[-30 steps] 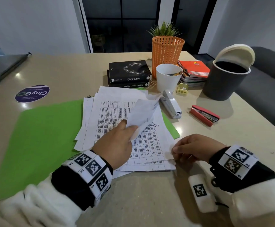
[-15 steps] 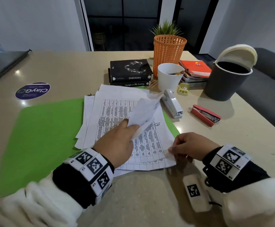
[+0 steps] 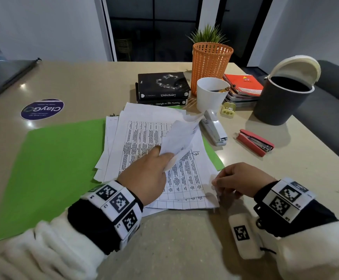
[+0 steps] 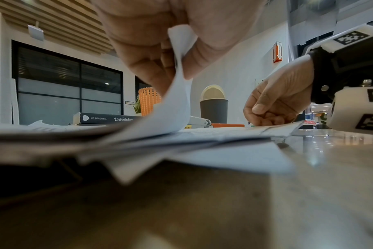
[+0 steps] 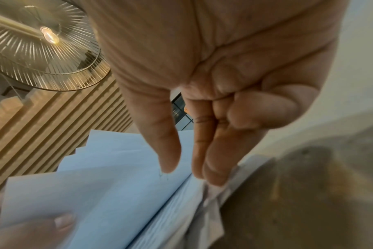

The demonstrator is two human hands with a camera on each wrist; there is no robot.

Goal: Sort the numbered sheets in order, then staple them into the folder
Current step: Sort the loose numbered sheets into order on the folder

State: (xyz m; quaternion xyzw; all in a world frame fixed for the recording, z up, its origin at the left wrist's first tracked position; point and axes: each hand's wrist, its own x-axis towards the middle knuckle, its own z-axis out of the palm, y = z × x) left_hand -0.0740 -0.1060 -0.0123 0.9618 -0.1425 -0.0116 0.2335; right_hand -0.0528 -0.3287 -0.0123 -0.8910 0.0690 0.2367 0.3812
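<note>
The sheets (image 3: pixel 154 150) lie fanned on the green folder (image 3: pixel 59 168) near the bench's front edge. The left hand (image 3: pixel 146 178) pinches a lifted sheet (image 3: pixel 181 138); the right hand (image 3: pixel 239 178), its fingers (image 5: pixel 213 165) curled, picks at the stack's near right corner, directly under them.

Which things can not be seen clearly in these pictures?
- Page numbers: head view shows only "13" on the top sheet; lower sheets are covered.
- Lifted sheet: printed side faces away.
- White cup contents: too small.
- Right hand fingertips on the stack corner: right wrist view is blurred.
</note>
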